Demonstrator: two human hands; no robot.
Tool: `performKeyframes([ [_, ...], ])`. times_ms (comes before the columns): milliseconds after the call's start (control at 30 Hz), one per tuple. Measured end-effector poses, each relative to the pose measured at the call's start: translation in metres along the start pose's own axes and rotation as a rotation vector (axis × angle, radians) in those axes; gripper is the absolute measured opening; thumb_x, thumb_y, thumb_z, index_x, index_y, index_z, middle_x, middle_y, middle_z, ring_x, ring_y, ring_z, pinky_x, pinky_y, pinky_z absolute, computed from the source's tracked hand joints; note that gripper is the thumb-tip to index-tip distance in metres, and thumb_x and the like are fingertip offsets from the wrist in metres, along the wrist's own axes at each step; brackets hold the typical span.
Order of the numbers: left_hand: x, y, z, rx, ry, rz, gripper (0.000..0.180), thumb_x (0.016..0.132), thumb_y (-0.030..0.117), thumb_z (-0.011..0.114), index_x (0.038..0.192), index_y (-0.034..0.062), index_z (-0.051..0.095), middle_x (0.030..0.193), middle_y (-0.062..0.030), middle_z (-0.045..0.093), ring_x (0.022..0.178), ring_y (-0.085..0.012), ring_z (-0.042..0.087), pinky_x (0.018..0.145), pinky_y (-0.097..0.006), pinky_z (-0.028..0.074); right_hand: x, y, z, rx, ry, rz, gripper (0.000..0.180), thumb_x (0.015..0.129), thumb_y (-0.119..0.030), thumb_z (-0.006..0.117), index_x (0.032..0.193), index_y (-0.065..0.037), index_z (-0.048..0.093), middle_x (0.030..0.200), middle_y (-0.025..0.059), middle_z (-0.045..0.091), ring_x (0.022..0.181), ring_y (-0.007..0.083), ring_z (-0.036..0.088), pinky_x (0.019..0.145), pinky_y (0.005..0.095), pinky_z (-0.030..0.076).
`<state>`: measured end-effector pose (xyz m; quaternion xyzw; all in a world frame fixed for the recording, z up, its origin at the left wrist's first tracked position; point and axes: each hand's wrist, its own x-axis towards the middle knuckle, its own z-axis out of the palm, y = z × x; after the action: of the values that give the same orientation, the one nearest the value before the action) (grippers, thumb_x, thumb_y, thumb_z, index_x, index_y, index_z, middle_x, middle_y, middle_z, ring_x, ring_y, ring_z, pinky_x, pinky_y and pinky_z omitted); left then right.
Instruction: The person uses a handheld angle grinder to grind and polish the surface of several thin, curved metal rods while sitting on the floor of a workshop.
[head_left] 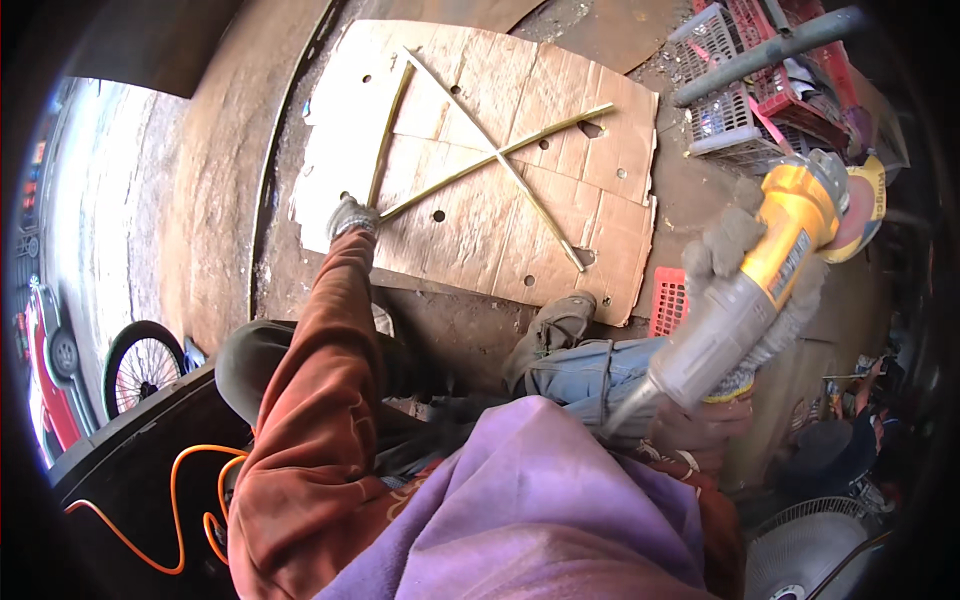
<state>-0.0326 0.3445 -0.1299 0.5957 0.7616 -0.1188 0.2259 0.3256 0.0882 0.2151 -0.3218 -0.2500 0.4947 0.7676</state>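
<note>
My left hand [352, 216], in a grey work glove, reaches forward and grips the near ends of the thin metal bars [470, 168] that lie crossed on a sheet of cardboard [560, 100] with several holes in it. My right hand [742, 268], also gloved, holds a yellow and grey angle grinder [775, 255] raised at the right, away from the bars. Its disc end points up and to the right. My shoe [556, 325] rests at the cardboard's near edge.
Red and white plastic crates [735, 95] and a grey pipe [765, 55] sit at the back right. An orange cable [180, 500] loops at the lower left beside a bicycle wheel [140, 365]. A fan [810, 550] stands at the lower right. A red crate [668, 300] lies by my knee.
</note>
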Motion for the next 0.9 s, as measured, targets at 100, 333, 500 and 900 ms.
performKeyframes([
  [100, -0.006, 0.008, -0.006, 0.076, -0.197, 0.044, 0.068, 0.076, 0.032, 0.068, 0.132, -0.0015, 0.051, 0.124, -0.0233, 0.062, 0.116, -0.0345, 0.06, 0.098, -0.04, 0.048, -0.007, 0.007, 0.031, -0.092, 0.325, -0.127, 0.065, 0.085, -0.05, 0.062, 0.12, 0.003, 0.049, 0.092, 0.0129, 0.061, 0.078, 0.0253, 0.063, 0.072, 0.042, 0.058],
  [333, -0.014, -0.027, -0.009, -0.532, -0.836, 0.496, 0.016, 0.079, 0.014, 0.072, 0.092, 0.005, 0.07, 0.086, -0.0174, 0.07, 0.081, -0.0313, 0.07, 0.075, -0.042, 0.057, -0.019, -0.003, 0.031, -0.094, 0.126, -0.132, 0.065, 0.085, -0.046, 0.064, 0.127, 0.001, 0.048, 0.106, 0.0133, 0.062, 0.081, 0.0232, 0.065, 0.069, 0.0454, 0.059],
  [500, -0.049, 0.017, -0.119, -1.373, -1.244, 0.383, 0.027, 0.091, 0.015, 0.062, 0.11, -0.0041, 0.059, 0.105, -0.0256, 0.066, 0.101, -0.0409, 0.066, 0.097, -0.06, 0.049, 0.0, -0.009, 0.014, 0.278, -0.149, -0.022, 0.068, 0.09, -0.05, 0.057, 0.129, 0.004, 0.046, 0.11, 0.0235, 0.062, 0.09, 0.0351, 0.066, 0.082, 0.0538, 0.057],
  [900, -0.232, 0.062, -0.352, -0.054, -0.043, 1.81, 0.025, 0.074, -0.005, 0.078, 0.096, -0.0005, 0.066, 0.099, -0.0155, 0.068, 0.098, -0.027, 0.069, 0.083, -0.037, 0.059, -0.016, -0.017, -0.016, 0.147, -0.121, -0.111, 0.067, 0.088, -0.055, 0.059, 0.125, 0.0, 0.047, 0.102, 0.0172, 0.061, 0.08, 0.0287, 0.065, 0.068, 0.0377, 0.059],
])
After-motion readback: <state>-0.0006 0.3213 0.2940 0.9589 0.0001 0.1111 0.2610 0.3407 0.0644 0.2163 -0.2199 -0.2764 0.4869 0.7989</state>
